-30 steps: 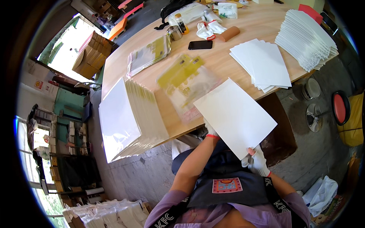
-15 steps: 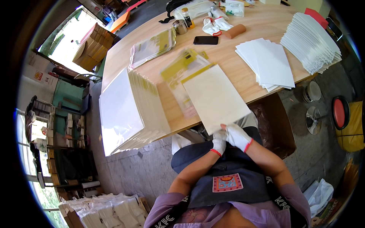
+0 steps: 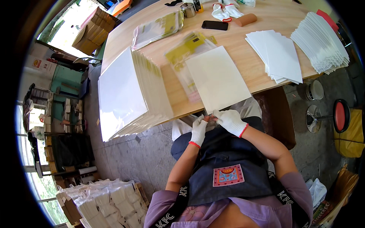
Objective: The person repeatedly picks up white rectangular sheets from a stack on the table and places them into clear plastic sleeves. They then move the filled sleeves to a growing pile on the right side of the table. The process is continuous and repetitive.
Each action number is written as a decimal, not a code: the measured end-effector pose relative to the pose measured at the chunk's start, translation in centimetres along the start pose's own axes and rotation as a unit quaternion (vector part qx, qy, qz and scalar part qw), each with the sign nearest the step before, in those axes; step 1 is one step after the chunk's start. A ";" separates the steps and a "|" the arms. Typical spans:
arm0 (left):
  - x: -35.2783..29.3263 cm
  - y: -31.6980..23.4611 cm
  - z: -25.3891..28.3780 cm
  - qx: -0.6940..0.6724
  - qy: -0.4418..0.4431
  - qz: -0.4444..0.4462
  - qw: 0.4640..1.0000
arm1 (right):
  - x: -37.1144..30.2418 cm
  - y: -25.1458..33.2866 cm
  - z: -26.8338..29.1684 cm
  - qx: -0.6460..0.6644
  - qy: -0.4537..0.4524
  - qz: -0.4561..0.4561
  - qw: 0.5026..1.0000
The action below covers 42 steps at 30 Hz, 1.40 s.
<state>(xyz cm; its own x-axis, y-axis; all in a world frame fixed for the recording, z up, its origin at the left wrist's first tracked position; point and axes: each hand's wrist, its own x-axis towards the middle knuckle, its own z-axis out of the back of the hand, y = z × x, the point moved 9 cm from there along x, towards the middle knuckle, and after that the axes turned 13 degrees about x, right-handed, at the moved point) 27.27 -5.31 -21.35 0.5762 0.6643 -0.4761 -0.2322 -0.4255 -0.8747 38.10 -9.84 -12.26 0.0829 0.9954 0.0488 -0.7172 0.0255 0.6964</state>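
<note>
A cream-white board (image 3: 218,78) lies tilted on the table, its near corner reaching past the table edge over my lap. Beneath it and to its left are clear plastic sleeves (image 3: 186,68) with yellow-green print. At the board's near left corner, my left hand (image 3: 199,130) and my right hand (image 3: 230,122) meet with fingers pinched together. Both wear white knit gloves with red cuffs and bare fingertips. What sits between the fingertips is too small to make out. The right hand's fingers also overlap the board's near edge.
Left stands a tall stack of sleeved boards (image 3: 121,95); behind it lie more printed sleeves (image 3: 157,30). White sheets (image 3: 275,57) and a fanned white stack (image 3: 319,43) are at right. Farther back: a phone (image 3: 215,25), a brown roll (image 3: 246,19), gloves (image 3: 224,12). A cardboard box (image 3: 279,117) stands below.
My hands have drawn apart slightly, the left moving left, with fingertips now meeting at the board's near left corner. The view has shifted, so the table sits higher.
</note>
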 end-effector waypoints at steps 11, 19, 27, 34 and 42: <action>-0.7 0.1 2.1 0.069 -0.050 -0.013 0.996 | -3.3 -7.3 5.0 0.544 -0.133 -0.223 0.798; -3.9 -4.7 3.0 0.425 -0.171 -0.254 0.852 | -24.8 -29.6 7.2 -0.062 0.088 -0.409 0.906; -5.6 -8.8 -1.8 0.537 -0.184 -0.479 0.670 | -7.0 -4.0 13.4 -0.100 -0.211 0.096 0.968; -2.5 -3.7 3.4 0.083 -0.210 -0.173 0.959 | -5.7 -14.2 7.6 0.280 -0.232 -0.223 0.905; -8.7 -12.6 3.0 0.115 -0.142 -0.191 0.964 | -5.8 -10.8 3.3 0.586 -0.124 -0.232 0.767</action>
<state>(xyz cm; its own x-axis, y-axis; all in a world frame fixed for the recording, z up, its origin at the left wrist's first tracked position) 22.80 -3.87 -6.49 0.4242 0.9009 -0.0916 -0.2319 0.0103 -0.9727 47.70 -16.18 -17.69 0.3734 0.8526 -0.3656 0.5311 0.1266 0.8378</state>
